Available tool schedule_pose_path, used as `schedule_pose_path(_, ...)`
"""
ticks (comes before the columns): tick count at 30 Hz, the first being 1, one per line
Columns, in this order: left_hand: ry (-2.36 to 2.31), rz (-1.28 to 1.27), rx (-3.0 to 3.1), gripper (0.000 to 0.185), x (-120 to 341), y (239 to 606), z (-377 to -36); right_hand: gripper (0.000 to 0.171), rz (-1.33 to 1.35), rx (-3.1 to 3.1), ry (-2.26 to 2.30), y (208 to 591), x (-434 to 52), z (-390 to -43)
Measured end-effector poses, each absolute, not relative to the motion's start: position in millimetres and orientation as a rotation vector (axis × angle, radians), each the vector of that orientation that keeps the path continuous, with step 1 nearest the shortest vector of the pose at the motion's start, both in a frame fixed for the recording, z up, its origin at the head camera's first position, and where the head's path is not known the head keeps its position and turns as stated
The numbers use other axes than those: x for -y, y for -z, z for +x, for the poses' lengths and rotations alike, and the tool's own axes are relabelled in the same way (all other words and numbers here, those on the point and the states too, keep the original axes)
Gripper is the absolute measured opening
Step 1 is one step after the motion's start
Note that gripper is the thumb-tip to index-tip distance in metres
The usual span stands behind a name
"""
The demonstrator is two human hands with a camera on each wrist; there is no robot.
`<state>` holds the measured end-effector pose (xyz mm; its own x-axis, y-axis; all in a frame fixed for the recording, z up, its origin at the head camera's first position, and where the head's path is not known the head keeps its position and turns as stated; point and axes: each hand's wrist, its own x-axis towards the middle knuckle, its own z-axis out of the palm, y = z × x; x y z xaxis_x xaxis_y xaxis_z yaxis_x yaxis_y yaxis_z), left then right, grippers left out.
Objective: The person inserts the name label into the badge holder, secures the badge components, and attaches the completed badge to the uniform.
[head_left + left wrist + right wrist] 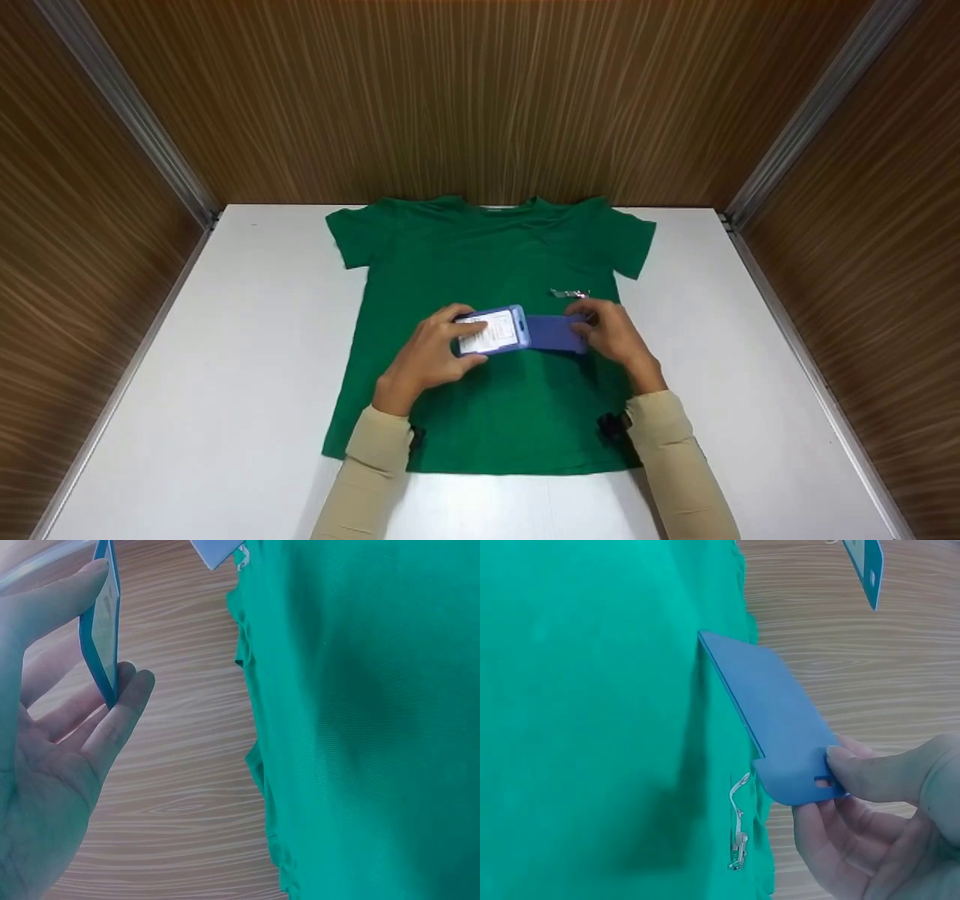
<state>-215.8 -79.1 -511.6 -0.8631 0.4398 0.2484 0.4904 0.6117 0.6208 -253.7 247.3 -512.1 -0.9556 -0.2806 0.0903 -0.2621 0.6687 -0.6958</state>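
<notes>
My left hand grips a blue badge holder by its edges, with a white printed card inside it. In the left wrist view the holder appears nearly edge-on between thumb and fingers. My right hand pinches a flat blue plastic cover at its slotted end, thumb on its face, as the right wrist view of the cover shows. The two blue pieces are apart, above a green T-shirt. A metal clip with a clear strap lies on the shirt just beyond my right hand.
The T-shirt is spread flat on a white table, collar toward the back. Wood-grain panels stand behind the table and at both sides, with metal strips in the corners.
</notes>
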Motion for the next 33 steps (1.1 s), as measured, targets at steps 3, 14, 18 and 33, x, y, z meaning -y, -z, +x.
schedule_pose_path(3,1.095,-0.795,2.758,0.052,78.8,510.9,-215.8,0.021,-0.471,-2.854,1.189,510.3,-248.1,-253.0)
schedule_pose_path(14,1.101,-0.832,2.718,0.05,79.3,512.7,-217.2,0.018,-0.547,-2.913,1.201,508.4,-250.1,-253.2)
schedule_pose_path(18,1.098,-0.845,2.708,0.05,79.6,512.7,-217.6,0.019,-0.551,-2.924,1.205,507.0,-251.0,-252.6)
schedule_pose_path(33,1.094,-0.824,2.722,0.051,79.0,512.5,-217.0,0.02,-0.546,-2.929,1.266,502.1,-254.4,-250.9)
